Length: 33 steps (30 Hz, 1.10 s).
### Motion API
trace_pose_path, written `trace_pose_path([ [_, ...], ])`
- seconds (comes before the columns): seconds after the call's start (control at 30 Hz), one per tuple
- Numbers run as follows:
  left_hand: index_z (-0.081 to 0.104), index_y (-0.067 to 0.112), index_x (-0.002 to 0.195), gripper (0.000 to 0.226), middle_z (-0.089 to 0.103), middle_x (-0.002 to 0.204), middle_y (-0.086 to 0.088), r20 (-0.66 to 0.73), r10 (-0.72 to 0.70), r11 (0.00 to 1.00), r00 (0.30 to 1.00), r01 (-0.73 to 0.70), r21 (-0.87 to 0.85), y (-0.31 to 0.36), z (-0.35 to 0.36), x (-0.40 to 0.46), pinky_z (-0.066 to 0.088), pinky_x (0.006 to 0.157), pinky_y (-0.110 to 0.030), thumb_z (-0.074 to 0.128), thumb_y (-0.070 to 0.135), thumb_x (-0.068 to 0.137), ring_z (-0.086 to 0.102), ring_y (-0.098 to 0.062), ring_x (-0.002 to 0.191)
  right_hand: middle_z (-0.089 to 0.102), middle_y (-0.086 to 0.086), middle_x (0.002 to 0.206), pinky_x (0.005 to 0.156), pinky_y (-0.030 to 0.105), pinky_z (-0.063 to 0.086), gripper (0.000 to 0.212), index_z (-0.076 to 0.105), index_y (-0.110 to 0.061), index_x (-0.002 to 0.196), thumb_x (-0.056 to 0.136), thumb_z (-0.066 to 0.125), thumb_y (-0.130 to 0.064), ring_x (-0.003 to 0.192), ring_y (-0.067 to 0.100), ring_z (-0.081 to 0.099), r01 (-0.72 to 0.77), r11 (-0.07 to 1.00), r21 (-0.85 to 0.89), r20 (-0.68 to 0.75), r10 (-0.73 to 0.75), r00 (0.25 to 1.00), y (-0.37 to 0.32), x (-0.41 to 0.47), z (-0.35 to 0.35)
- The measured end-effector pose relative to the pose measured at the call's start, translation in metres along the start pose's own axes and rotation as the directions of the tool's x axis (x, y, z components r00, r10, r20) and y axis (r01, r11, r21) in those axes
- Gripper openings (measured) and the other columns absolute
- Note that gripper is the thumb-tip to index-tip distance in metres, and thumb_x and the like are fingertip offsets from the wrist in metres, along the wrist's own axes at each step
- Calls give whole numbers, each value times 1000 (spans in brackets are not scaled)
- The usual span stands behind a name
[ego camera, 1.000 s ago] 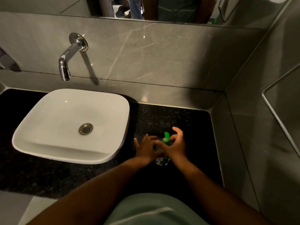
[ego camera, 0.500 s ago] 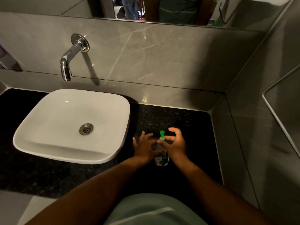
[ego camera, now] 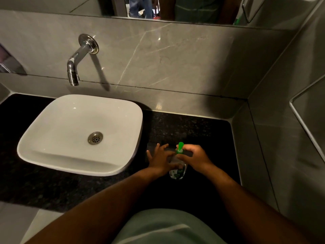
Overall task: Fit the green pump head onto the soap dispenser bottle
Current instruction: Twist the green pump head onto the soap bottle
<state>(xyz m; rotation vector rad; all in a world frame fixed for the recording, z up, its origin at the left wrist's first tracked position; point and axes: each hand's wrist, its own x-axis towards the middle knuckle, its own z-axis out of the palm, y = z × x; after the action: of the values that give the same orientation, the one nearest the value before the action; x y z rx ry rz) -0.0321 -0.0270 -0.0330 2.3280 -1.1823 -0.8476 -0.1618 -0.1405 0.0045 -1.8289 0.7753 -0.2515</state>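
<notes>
A clear soap dispenser bottle (ego camera: 177, 172) with a green label stands upright on the black counter (ego camera: 202, 131), right of the basin. The green pump head (ego camera: 180, 148) sits on its neck with the nozzle pointing away from me. My left hand (ego camera: 161, 160) wraps the bottle's left side, fingers spread along it. My right hand (ego camera: 195, 156) pinches the collar of the pump head between thumb and fingers. Most of the bottle's body is hidden behind both hands.
A white square basin (ego camera: 79, 132) sits on the counter to the left, under a chrome wall tap (ego camera: 77, 62). Grey tiled walls close the back and the right side. A mirror strip (ego camera: 175, 7) runs along the top.
The green pump head has turned: its nozzle pointed left-up a second ago and now points straight away. My right hand has rotated around the collar. The left hand stays on the bottle.
</notes>
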Motion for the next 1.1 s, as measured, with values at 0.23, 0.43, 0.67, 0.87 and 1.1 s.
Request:
trace_pose_path([
  [0.23, 62, 45, 111, 67, 28, 152, 9, -31, -55, 998, 998, 56, 31, 6, -2, -1, -18, 103, -64, 65, 76, 52, -1, -18, 145, 69, -4, 94, 76, 12, 52, 30, 70, -9, 103, 74, 76, -10, 79, -9, 63, -19, 999, 49, -80, 23, 997, 3, 2, 8],
  [0.43, 64, 48, 103, 40, 27, 152, 8, -132, -92, 976, 987, 115, 184, 19, -5, -7, -18, 102, -67, 65, 63, 67, -3, -20, 145, 70, -3, 101, 73, 13, 44, 44, 67, -9, 112, 72, 79, -21, 88, 4, 61, -136, 989, 51, -364, 145, 920, 5, -1, 44],
  [0.67, 62, 48, 107, 34, 30, 149, 8, -219, -45, 977, 975, 88, 192, 19, -5, -5, -18, 103, -64, 61, 55, 74, 1, -20, 145, 72, 2, 108, 92, 31, 52, 43, 68, -16, 112, 72, 78, -27, 95, 9, 66, -116, 993, 35, -401, 120, 908, 3, -6, 46],
  [0.87, 59, 47, 109, 39, 35, 147, 5, -263, 23, 995, 965, 5, 104, 5, 4, -8, -16, 107, -59, 65, 49, 71, 7, -19, 144, 69, -3, 109, 87, 13, 48, 39, 68, -18, 110, 73, 77, -12, 95, -1, 63, -41, 993, 110, -313, 74, 947, 4, -25, 42],
  [1.1, 59, 46, 112, 42, 41, 144, 7, -259, 34, 996, 965, -10, 94, -3, 5, -8, -13, 108, -60, 66, 50, 72, 14, -18, 143, 67, -7, 107, 86, 9, 45, 42, 66, -17, 113, 73, 76, -10, 98, 1, 63, -30, 996, 86, -257, 51, 965, -6, -30, 40],
])
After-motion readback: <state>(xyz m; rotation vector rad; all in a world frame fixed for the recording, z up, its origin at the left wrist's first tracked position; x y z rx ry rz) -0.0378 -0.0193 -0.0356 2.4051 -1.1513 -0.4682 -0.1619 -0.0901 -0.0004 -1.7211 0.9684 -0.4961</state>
